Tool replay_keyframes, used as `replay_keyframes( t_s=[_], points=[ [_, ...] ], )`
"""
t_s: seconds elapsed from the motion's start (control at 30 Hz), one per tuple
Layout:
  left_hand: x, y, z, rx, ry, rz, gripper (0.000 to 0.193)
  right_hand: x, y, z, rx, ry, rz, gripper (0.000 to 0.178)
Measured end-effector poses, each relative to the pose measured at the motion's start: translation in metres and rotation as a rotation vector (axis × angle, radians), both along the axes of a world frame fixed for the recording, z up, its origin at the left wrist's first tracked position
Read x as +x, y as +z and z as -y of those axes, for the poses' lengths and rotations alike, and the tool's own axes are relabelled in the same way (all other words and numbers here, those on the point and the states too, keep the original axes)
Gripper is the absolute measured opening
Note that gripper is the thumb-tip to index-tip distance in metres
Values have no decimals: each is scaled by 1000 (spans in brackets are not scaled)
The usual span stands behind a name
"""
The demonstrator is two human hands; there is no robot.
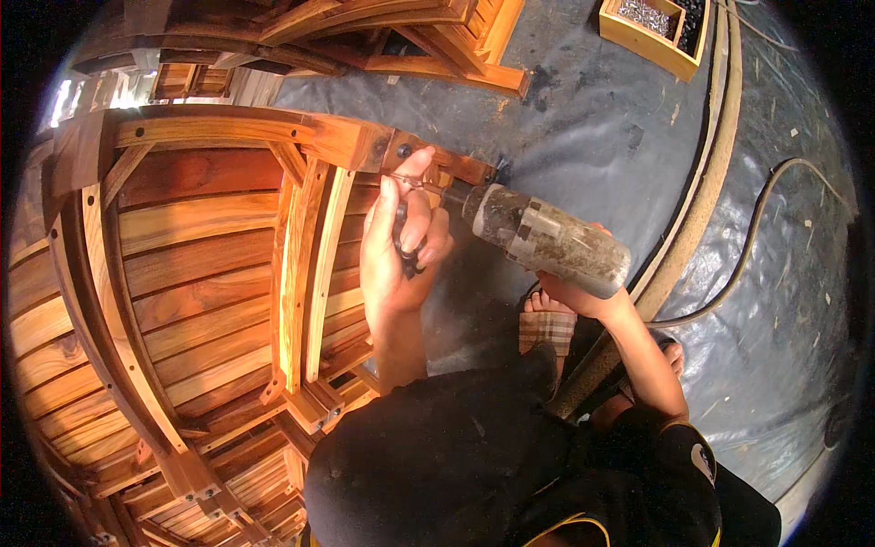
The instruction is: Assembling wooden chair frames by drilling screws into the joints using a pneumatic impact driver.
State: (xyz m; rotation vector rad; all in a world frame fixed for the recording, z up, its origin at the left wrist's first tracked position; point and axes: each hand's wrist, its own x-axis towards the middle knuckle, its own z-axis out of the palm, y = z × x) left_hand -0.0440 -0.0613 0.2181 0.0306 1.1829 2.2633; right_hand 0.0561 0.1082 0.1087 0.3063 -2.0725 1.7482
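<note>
My right hand [583, 287] is wrapped around the handle of a worn grey power drill [556, 242], which points left with its chuck toward the wood. Its slim bit reaches my left hand [406, 232]. There the thumb and forefinger pinch around a thin shiny piece at the bit's tip, perhaps a screw; its exact kind is hard to make out. Small black parts [407, 242] are tucked in the curled fingers of the same hand. Just beyond the fingertips is the corner of a slatted wooden furniture piece [351, 141], with a dark round hole or plug [405, 150] in it.
Another wooden frame [456, 55] stands at the far side. A wooden box [652, 41] with compartments of small metal and black fasteners sits at far right. A hose [761, 246] and a long pole [706, 201] lie across the dark plastic floor sheet [629, 155].
</note>
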Motion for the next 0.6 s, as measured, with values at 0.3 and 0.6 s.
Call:
replay_keyframes(
  t_s=[0.3, 0.6],
  points=[
    [9, -18, -3, 47, 49, 218, 34, -2, -3, 1, 162, -132, -63, 21],
    [4, -33, 13, 161, 99, 343, 19, 1, -7, 2, 97, -66, 18, 22]
  ],
)
